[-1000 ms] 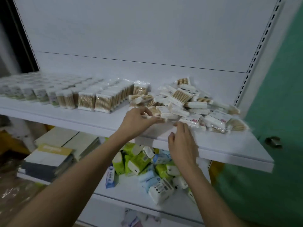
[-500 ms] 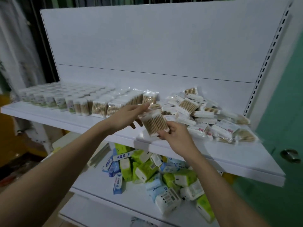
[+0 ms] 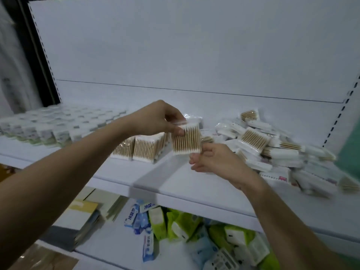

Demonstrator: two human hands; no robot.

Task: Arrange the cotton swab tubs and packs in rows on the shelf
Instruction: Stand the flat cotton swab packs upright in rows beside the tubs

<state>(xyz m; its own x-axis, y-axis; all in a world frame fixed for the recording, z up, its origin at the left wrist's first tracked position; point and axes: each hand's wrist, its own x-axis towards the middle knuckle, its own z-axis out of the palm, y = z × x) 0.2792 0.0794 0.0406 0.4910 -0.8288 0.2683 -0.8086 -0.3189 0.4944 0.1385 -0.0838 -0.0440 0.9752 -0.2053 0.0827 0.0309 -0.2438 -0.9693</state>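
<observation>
Held in the air above the white shelf (image 3: 175, 184): 1 upright swab pack (image 3: 186, 139), top edge pinched by left hand (image 3: 155, 119), bottom corner pinched between the fingers of right hand (image 3: 212, 160); just right of the standing pack rows (image 3: 144, 148), apart from them; far left, blurred rows of tubs (image 3: 58, 123) reaching the left edge; right, a loose heap of packs (image 3: 272, 145) spreading toward the slotted upright (image 3: 339, 117); bare shelf surface between rows and heap, and along the near edge under the hands; below, lower shelf (image 3: 116, 246) with green and blue packets (image 3: 185, 227) and flat boxes (image 3: 81, 213) at left.
</observation>
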